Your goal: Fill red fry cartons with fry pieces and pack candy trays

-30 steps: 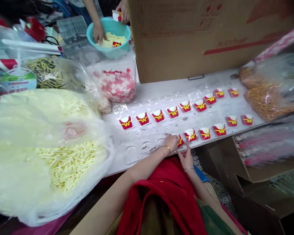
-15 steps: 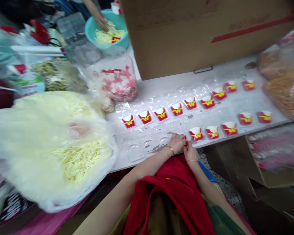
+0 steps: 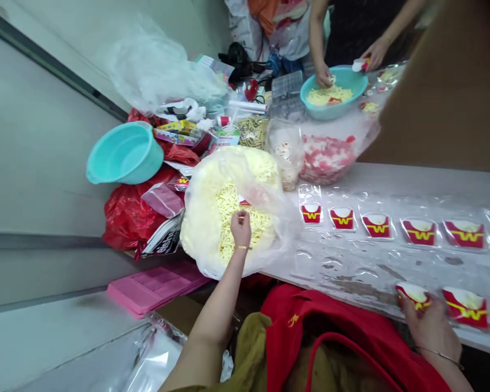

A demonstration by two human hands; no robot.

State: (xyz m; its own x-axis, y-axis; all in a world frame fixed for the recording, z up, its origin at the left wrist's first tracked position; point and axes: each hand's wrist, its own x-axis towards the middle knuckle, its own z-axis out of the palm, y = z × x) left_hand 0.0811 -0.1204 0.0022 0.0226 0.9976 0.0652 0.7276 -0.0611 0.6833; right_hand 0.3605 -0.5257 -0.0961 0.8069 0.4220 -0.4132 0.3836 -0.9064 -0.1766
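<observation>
A large clear plastic bag (image 3: 198, 218) lies wide open on the table, full of pale yellow toy french fries (image 3: 228, 204). Over the pile, my left hand (image 3: 240, 231) is closed in a pinch, with a bit of pale yellow fry showing at the fingertips. At the table's front edge, my right hand (image 3: 433, 329) grips a small red toy fry box (image 3: 413, 294) with a yellow W on it. Just right of that box lies another red fry box (image 3: 465, 306) in its clear tray. A red and white piece (image 3: 244, 200) rests among the fries.
Behind, a row of clear blister trays holds red fry boxes (image 3: 377, 225). A bag of pink and white pieces (image 3: 329, 158) and a tall cardboard box (image 3: 449, 109) stand farther back. A co-worker's hands work by a turquoise basin (image 3: 332, 111). Another turquoise basin (image 3: 124, 152) sits left.
My left hand has gone from the fry box to the bag of fries on the left. My right hand stays at the box. The view has swung left.
</observation>
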